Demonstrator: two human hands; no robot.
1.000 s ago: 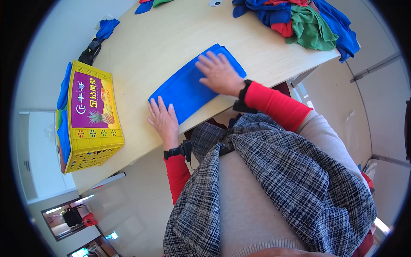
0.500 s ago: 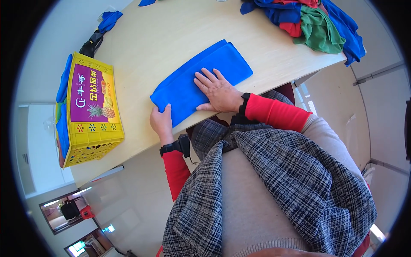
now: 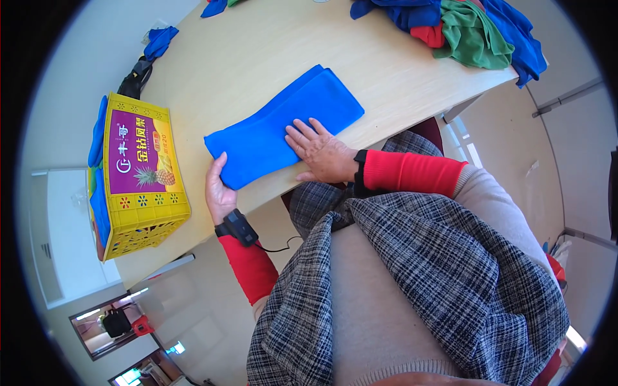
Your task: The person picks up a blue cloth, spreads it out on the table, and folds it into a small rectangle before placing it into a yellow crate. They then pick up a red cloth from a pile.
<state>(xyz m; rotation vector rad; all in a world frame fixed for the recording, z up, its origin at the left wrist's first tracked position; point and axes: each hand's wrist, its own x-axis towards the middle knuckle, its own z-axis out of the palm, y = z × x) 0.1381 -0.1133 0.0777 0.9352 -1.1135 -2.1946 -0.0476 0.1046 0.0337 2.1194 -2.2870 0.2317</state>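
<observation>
A blue cloth (image 3: 277,128), folded into a long rectangle, lies slantwise on the table in front of me. At its left end my left hand (image 3: 220,190) grips the near corner, thumb on top; the other fingers are partly hidden under the fabric. My right hand (image 3: 325,154) rests palm down on the near edge of the cloth, fingers stretched out and a little apart. The cloth's left end looks slightly raised at the left hand, while the right end lies flat.
On the left of the table stands a yellow plastic crate (image 3: 145,215) with cloths over its far side. A heap of blue, red and green cloths (image 3: 476,38) lies at the far right edge. Behind the crate are a black item (image 3: 135,78) and a blue cloth (image 3: 159,42).
My left hand has moved left and outward, drawing the cloth's left end with it. The whole cloth has shifted slightly left. My right hand stays flat on it.
</observation>
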